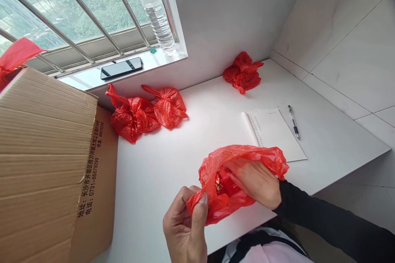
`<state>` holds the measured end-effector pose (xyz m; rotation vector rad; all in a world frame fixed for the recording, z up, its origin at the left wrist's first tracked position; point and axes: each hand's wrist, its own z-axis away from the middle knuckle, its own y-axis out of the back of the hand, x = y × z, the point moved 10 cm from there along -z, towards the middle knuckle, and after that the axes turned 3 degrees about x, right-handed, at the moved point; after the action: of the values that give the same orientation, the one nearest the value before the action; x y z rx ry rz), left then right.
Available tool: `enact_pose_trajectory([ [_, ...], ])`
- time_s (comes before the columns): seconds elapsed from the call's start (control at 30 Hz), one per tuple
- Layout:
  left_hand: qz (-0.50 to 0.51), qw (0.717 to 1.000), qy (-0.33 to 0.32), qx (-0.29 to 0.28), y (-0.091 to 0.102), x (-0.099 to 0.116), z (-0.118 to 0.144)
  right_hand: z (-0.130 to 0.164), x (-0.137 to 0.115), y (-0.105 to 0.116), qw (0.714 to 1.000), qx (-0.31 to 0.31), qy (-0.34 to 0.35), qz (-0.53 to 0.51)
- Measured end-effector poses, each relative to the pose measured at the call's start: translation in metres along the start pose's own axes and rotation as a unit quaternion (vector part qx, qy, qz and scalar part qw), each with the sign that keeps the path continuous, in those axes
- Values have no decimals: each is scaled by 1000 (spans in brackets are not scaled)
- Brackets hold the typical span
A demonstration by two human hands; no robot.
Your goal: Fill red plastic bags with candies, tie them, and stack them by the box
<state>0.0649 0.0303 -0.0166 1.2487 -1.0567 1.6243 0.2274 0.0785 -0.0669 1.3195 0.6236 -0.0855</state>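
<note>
Right at the near edge, the person's pink clothing [268, 254] shows below the table [148, 197]. Just beyond it, the left hand [187, 226] pinches the rim of an open red bag [230, 204] between thumb and curled fingers, at the left end of its mouth. The bag sags just over the near part of the white tabletop; whether its underside rests there I cannot tell. The right hand [256, 181], in a black sleeve [333, 218], reaches into the mouth from the right; its fingertips are hidden inside, so I cannot tell whether they grip anything. Beside them in the bag lie red packets [231, 185] and a shiny red-and-gold piece [219, 183].

Behind the bag, partly covered by its rim, lies a notebook [277, 131] with its cover folded back, and a pen [294, 122] lies just to its right. On the left stands a large cardboard box [43, 164] with black printed characters on its side and red plastic [20, 56] at its top corner.

Along the window wall two knotted red bags sit close together, a left bag [134, 117] and a right bag [169, 107]. Farther right, a crumpled red bag [243, 73] sits near the corner. On the windowsill [92, 77] lie a dark phone [121, 68] and an upright water bottle [159, 22], with metal bars [75, 14] and trees [89, 12] beyond.
</note>
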Motion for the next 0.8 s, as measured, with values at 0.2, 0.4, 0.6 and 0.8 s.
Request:
enact_pose_trajectory([
  [0.2,-8,1000,-9,-10,0,1,0,-9,4,5,998,2,-15,65],
  [0.4,-12,1000,-18,-9,0,3,-2,-6,-4,-2,997,-7,-10,82],
  [0.6,-13,1000,-24,-12,-1,4,-4,-5,-23,-27,992,-14,40,121],
  [0.8,-11,999,-36,-9,1,5,-6,-2,-5,-22,990,-24,-26,138],
])
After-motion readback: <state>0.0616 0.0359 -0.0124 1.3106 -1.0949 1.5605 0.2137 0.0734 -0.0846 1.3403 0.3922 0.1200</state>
